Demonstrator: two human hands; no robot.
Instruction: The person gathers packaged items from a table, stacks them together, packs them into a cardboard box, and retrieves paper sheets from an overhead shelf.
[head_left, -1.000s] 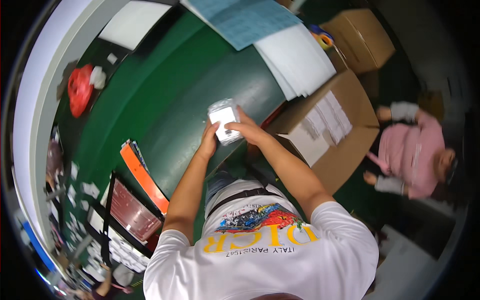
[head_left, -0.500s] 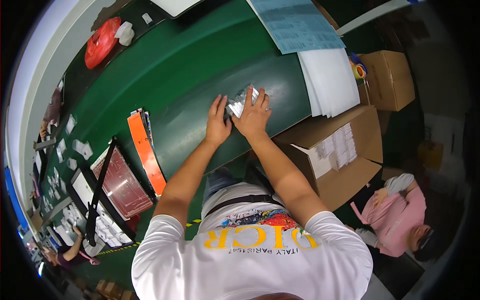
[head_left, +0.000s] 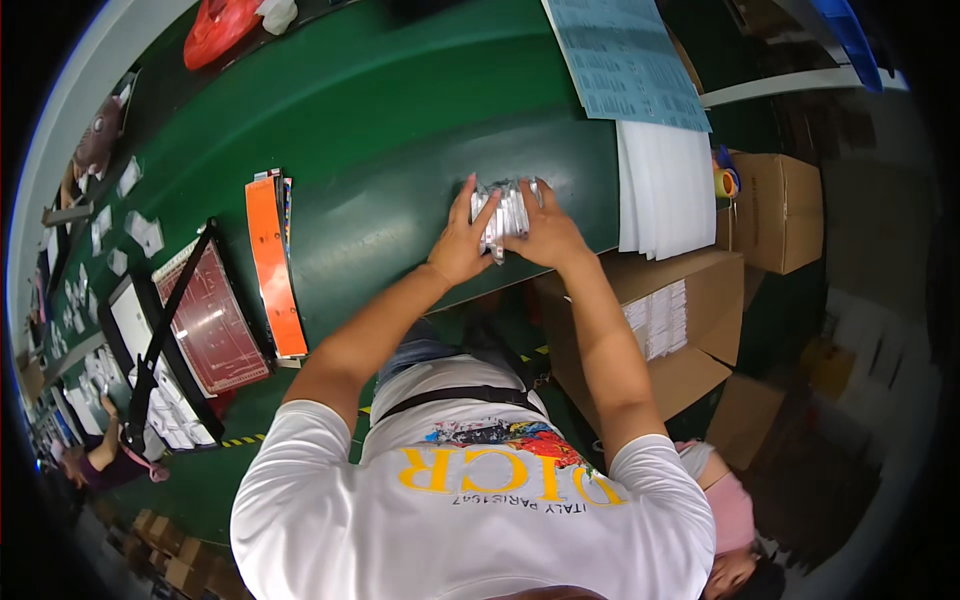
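Note:
A row of small white-and-clear plastic-wrapped packets stands bunched on the dark green mat in front of me. My left hand presses its left side, thumb and fingers curved against the packets. From the other side, my right hand squeezes the same row, its fingers over the far end and its thumb at the near end. What the packets contain is too small to make out.
Right of the mat lie white foam sheets and blue printed sheets. Below them stands an open carton holding white packets. An orange strip-shaped board and a red tray are at left. A co-worker in pink is at lower right.
The packets have gone from lying low under my hands to a bunched row gripped between both hands. My view has shifted, and the pink-clad co-worker now appears lower.

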